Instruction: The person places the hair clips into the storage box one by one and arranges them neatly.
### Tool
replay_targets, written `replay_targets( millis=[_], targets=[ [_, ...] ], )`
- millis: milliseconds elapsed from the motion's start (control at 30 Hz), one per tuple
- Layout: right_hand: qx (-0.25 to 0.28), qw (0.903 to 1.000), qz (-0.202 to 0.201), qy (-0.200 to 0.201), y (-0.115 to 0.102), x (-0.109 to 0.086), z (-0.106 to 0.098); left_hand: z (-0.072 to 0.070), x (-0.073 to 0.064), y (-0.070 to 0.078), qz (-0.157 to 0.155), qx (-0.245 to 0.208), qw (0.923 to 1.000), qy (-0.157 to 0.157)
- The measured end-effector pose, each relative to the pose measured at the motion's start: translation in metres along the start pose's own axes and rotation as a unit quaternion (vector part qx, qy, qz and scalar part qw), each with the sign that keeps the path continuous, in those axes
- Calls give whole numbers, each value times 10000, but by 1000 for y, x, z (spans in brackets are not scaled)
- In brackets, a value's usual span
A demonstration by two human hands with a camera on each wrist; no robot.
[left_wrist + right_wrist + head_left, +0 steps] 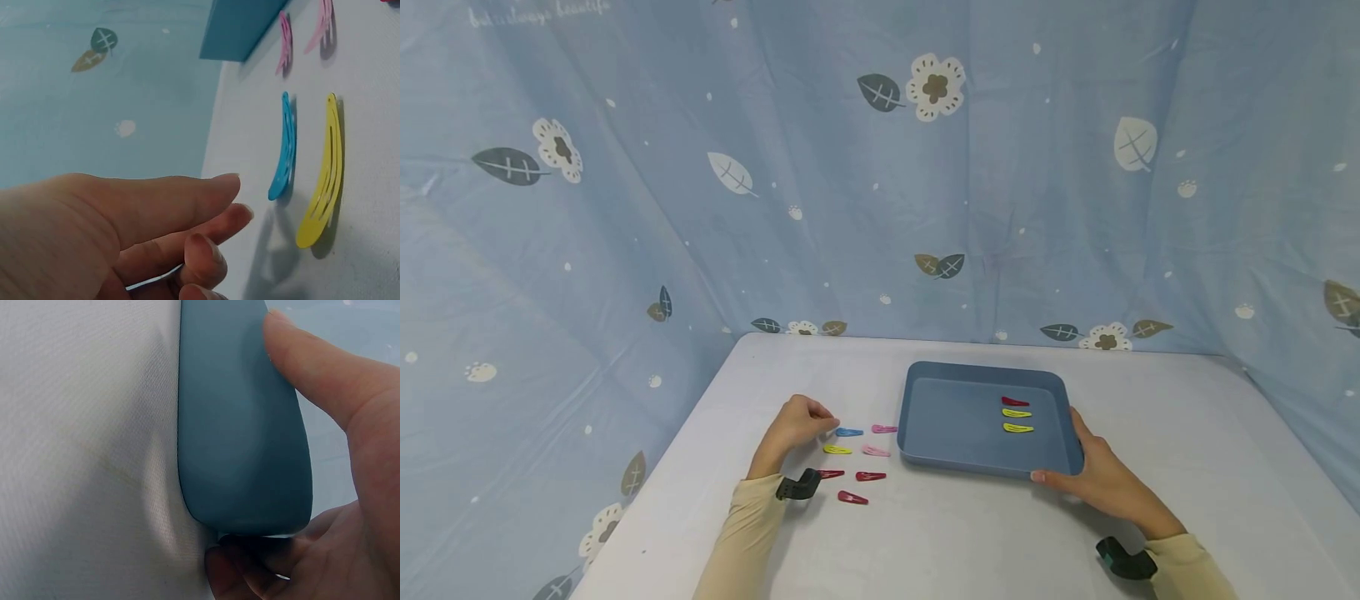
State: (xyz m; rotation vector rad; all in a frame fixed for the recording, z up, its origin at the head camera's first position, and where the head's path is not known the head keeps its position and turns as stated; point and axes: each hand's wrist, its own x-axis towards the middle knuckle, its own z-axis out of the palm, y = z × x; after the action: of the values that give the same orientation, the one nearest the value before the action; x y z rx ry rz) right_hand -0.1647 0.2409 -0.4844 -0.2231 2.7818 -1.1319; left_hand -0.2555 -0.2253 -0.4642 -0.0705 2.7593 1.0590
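Observation:
My left hand (793, 427) hovers at the left, its thumb and fingers loosely bent and holding nothing. Just beyond its fingertips lies a blue hair clip (284, 150), with a yellow hair clip (325, 172) beside it. Two pink hair clips (876, 451) (884, 429) lie to the right, close to the blue-grey tray (951, 421). With my right hand (1101, 477) I grip the tray's near right corner, thumb against the front wall (237, 425) and fingers round the side. Inside the tray are a red hair clip (1015, 402) and two yellow ones (1017, 428).
Three dark red hair clips (871, 477) lie nearer to me on the white tabletop (970, 533), one partly behind the left wrist strap (799, 485). A blue patterned curtain (820, 183) hangs behind the table and along its left side.

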Motion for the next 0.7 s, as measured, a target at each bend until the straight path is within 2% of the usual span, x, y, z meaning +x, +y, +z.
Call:
replay_targets(
  millis=[267, 700],
  targets=[
    [3, 10000, -79, 43, 1, 0, 1, 4, 0, -3, -95, 183, 9998, 12],
    [-37, 10000, -47, 30, -1, 0, 1, 7, -3, 4, -230, 336, 9992, 19]
  ],
)
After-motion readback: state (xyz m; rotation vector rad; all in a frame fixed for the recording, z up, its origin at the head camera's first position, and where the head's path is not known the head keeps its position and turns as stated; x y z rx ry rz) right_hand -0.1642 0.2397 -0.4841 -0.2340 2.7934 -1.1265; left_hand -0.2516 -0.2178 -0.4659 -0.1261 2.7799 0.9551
